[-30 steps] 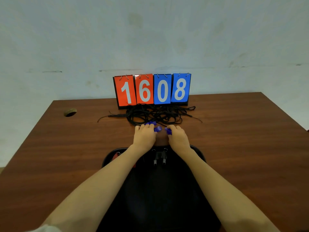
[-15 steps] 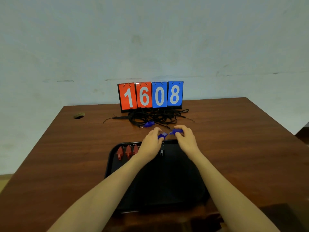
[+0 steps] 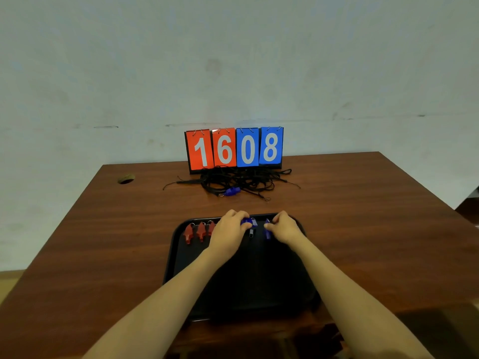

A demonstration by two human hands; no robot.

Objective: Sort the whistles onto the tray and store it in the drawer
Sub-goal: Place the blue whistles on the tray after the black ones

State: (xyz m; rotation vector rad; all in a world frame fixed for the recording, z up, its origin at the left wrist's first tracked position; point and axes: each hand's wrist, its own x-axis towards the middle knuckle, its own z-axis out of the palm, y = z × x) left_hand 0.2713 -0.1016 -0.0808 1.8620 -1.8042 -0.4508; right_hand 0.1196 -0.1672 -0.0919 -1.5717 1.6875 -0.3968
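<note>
Blue whistles (image 3: pixel 246 222) pinched in both hands (image 3: pixel 229 230).

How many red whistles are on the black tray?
3. They lie in a row at the tray's far left: the left red whistle, the middle red whistle, and the right red whistle beside the left hand, which may hide more.

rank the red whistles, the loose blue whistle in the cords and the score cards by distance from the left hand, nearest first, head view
1. red whistles: on the tray, just left of the left hand.
2. loose blue whistle: beyond the tray, among the black cords.
3. score cards: farthest back, behind the cords.
</note>
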